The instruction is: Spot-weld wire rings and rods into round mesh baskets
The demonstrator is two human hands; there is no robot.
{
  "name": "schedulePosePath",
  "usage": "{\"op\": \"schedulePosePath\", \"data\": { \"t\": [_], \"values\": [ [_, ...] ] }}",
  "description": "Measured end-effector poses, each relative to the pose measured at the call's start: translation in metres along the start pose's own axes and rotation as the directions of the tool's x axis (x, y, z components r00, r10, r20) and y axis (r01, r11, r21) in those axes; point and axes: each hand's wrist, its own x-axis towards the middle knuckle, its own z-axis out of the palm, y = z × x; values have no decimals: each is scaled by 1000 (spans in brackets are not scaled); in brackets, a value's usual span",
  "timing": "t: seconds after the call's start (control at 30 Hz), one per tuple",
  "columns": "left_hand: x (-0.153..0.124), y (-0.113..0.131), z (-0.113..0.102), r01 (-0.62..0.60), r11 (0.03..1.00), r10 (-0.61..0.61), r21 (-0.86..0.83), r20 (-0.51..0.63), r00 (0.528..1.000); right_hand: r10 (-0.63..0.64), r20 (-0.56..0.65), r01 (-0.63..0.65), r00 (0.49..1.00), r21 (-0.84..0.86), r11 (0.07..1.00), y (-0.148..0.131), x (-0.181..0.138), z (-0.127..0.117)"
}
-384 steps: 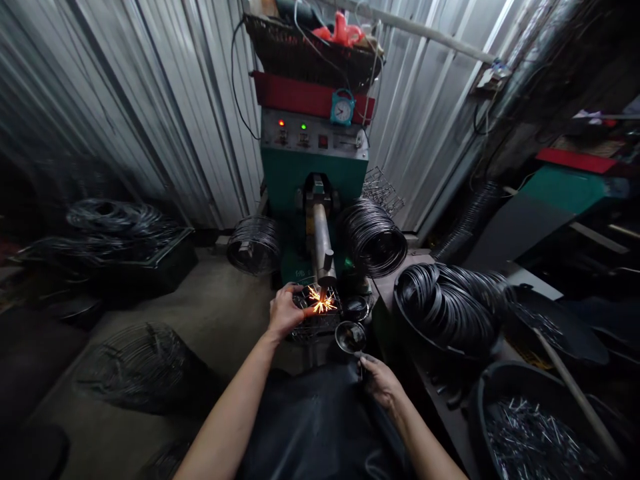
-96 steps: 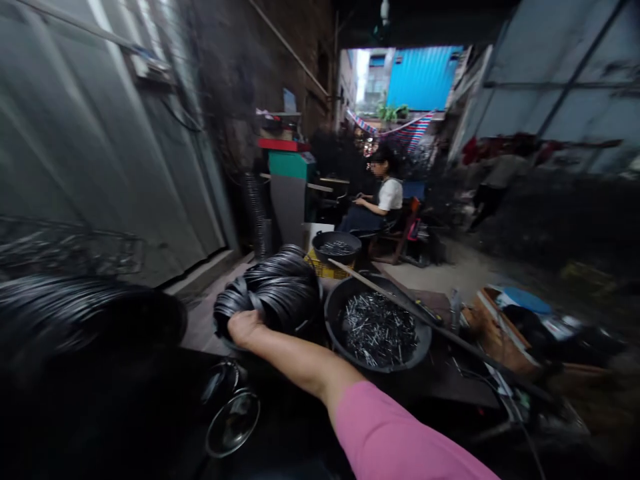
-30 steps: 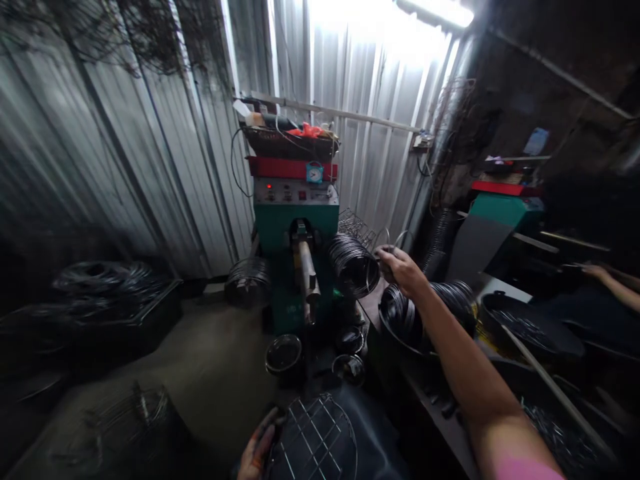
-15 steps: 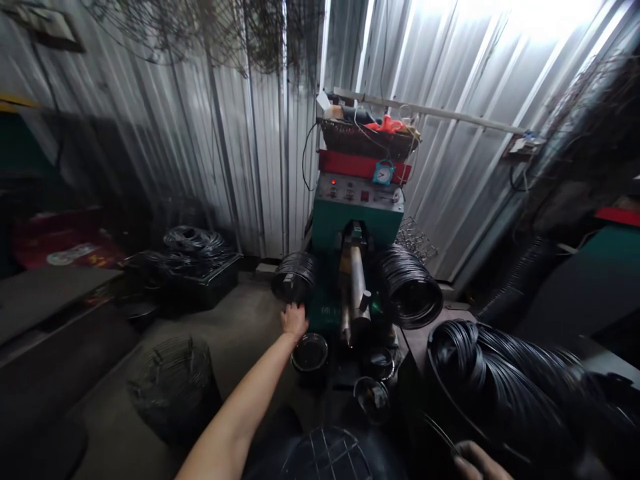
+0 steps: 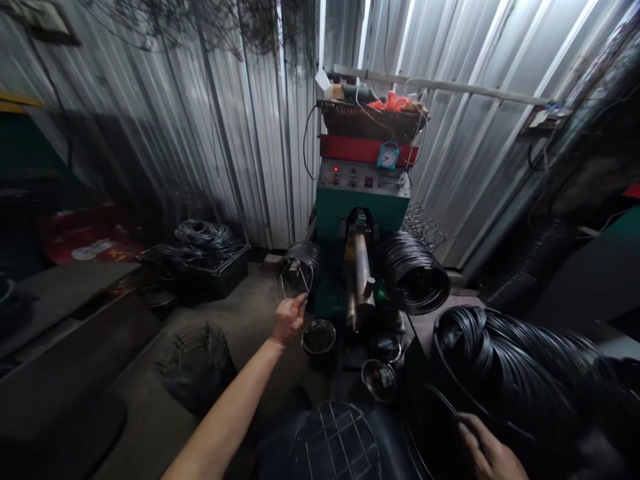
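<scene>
My left hand (image 5: 289, 319) reaches forward and pinches a thin wire ring (image 5: 293, 281) that it lifts off the stack of rings (image 5: 301, 263) hanging on the left side of the green welding machine (image 5: 362, 208). My right hand (image 5: 487, 453) is low at the right edge, fingers closed on a dark wire ring (image 5: 440, 399) beside the big pile of black rings (image 5: 505, 360). A round wire grid (image 5: 334, 442) rests on my lap over a dark apron. The machine's steel arm (image 5: 362, 277) points toward me.
A larger coil of rings (image 5: 417, 272) hangs right of the arm. Small bowls (image 5: 320, 337) (image 5: 380, 379) sit below the machine. A wire basket (image 5: 195, 363) stands on the concrete floor at left, a black crate of wire (image 5: 200, 257) further back. Corrugated metal walls surround.
My left hand has closed on a wire ring at the left stack and drawn it out. My right hand has risen slightly at the bottom right with its ring.
</scene>
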Motion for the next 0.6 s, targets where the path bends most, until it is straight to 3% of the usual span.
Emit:
{"op": "schedulePosePath", "data": {
  "t": [0.17,0.27,0.37,0.47,0.53,0.6],
  "values": [
    [11,15,-93,162,985,-154,56,-123,980,-239,-57,230,969,-137,964,-49,-12,-18],
    [9,7,-128,281,953,-283,117,3,959,-351,-26,344,936,-150,927,-79,-17,-25],
    [-20,-10,-126,283,950,-312,133,355,881,-407,18,407,913,-74,910,-102,-24,-31],
    [-81,-22,-101,292,954,-164,-66,701,694,-376,85,369,923,86,926,-118,-29,-32],
    [-128,-24,-83,431,879,-75,-203,834,546,-308,157,265,938,244,933,-124,-28,-21],
    [-172,-20,-71,565,762,1,-318,872,489,-225,269,99,936,413,906,-125,-22,5]
  ]
}}
